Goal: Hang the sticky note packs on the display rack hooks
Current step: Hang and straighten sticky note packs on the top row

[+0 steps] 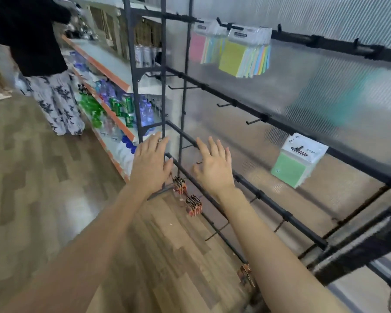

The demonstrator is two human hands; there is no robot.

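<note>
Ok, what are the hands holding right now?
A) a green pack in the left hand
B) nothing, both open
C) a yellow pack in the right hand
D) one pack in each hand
B: the left hand and right hand are spread open and empty before the display rack; the sticky note packs hang on hooks.

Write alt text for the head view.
The left hand and right hand, both open and empty, reach toward a black metal display rack. Pastel sticky note packs hang from its top hooks; one green pack hangs lower.
</note>
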